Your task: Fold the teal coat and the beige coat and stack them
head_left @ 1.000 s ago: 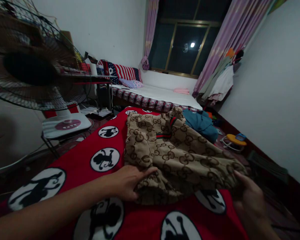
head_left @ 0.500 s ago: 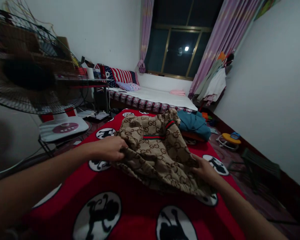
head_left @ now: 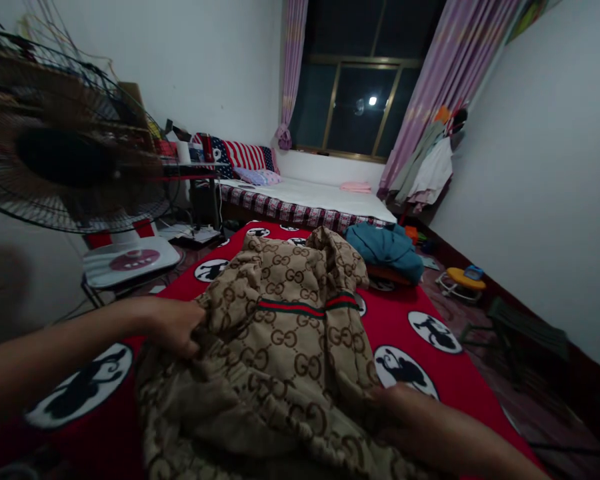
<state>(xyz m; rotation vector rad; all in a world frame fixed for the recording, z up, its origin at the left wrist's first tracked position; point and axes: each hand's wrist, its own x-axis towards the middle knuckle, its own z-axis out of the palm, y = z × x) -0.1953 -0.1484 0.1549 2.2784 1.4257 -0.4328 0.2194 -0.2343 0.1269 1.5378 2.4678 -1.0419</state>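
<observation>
A tan garment with a brown ring pattern and a red-and-green stripe lies bunched on a red blanket printed with white discs holding black figures. My left hand is closed on the garment's left edge. My right hand grips its lower right part, with the fingers partly buried in the cloth. The garment lies close to me and covers the near part of the blanket.
A spinning black fan stands at the left above a white scale. A teal garment lies at the blanket's far end. Behind it are a bed, a dark window and hanging clothes. A yellow stool stands at the right.
Both hands have pulled the tan garment toward me. It now lies closer and spread over the near blanket. The left hand moved down and left, the right hand lower.
</observation>
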